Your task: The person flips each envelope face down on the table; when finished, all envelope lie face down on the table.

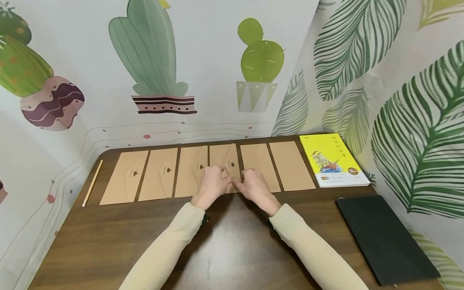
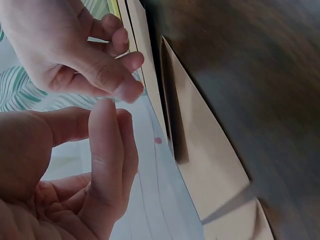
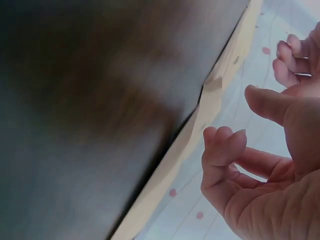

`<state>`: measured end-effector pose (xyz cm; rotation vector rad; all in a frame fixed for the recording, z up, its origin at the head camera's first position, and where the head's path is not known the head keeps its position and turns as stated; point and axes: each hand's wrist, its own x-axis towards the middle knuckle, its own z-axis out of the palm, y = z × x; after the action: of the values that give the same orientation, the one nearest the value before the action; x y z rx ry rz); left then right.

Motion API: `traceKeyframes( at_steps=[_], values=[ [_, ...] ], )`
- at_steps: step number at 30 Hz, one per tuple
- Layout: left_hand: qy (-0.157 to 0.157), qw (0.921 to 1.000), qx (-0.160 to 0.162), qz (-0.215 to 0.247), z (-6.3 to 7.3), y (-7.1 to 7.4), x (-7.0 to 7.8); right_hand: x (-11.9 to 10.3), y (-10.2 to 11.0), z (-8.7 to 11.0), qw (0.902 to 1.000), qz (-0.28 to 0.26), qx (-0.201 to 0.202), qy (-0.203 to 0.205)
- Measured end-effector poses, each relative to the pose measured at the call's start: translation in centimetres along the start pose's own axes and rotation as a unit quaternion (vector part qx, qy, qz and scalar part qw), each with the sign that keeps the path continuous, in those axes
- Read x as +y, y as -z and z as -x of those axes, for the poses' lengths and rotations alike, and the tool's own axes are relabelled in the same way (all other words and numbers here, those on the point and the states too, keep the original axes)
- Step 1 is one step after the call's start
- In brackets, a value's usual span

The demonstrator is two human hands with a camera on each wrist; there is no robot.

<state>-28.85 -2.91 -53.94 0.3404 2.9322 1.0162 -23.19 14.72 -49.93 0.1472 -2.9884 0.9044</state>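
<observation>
Several brown paper envelopes lie in a row along the back of the table. The left hand (image 1: pixel 214 181) is over the envelope with a printed flap (image 1: pixel 224 155) right of the middle of the row. Beside it, the right hand (image 1: pixel 255 184) is over the front of a plain envelope (image 1: pixel 253 155). In the left wrist view, the left hand's fingers (image 2: pixel 106 150) are loosely bent with nothing between them. The right hand's thumb and fingers (image 3: pixel 220 145) stand apart in the right wrist view, holding nothing. Both thumbs come close together in the head view.
A yellow book (image 1: pixel 326 157) with a ship on its cover lies right of the row. In front of it is a black flat pad (image 1: pixel 386 239). A thin wooden stick (image 1: pixel 93 181) lies at the left edge. Patterned cloth (image 1: pixel 214 80) hangs behind the table.
</observation>
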Motion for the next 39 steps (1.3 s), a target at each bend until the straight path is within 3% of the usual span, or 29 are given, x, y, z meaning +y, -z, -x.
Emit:
traceKeyframes(
  at_steps=[2, 6, 9, 15, 21, 28, 35, 39],
  values=[
    [0.005, 0.9999, 0.004, 0.012, 0.3, 0.5, -0.1, 1.0, -1.4, -1.0, 0.9999, -0.013, -0.007, -0.007],
    [0.022, 0.9991, 0.000, 0.036, 2.9, 3.8, 2.8, -0.9, -0.6, -0.9, 0.9975, -0.019, -0.042, -0.054],
    [0.039, 0.9976, -0.014, 0.056, 4.7, 6.0, 5.0, -1.3, -0.6, -1.1, 0.9966, 0.000, -0.054, -0.063],
    [0.059, 0.9954, -0.022, 0.072, 5.0, 6.2, 4.3, 0.9, -3.1, -3.0, 0.9960, 0.024, -0.057, -0.064],
    [0.072, 0.9960, -0.007, 0.051, 5.2, 6.5, 3.6, 0.6, -2.9, -2.9, 0.9969, 0.016, -0.051, -0.058],
    [0.085, 0.9955, -0.009, 0.042, 5.3, 7.0, 2.8, 1.5, -3.8, -2.8, 0.9998, 0.007, 0.010, -0.013],
    [0.096, 0.9948, -0.002, 0.033, 4.9, 7.6, 1.7, -1.9, -0.1, -0.1, 0.9996, -0.013, 0.023, -0.014],
    [0.092, 0.9957, 0.007, 0.012, 4.7, 7.7, 1.4, -2.6, 0.8, 0.4, 0.9990, -0.029, 0.021, -0.025]
  ],
)
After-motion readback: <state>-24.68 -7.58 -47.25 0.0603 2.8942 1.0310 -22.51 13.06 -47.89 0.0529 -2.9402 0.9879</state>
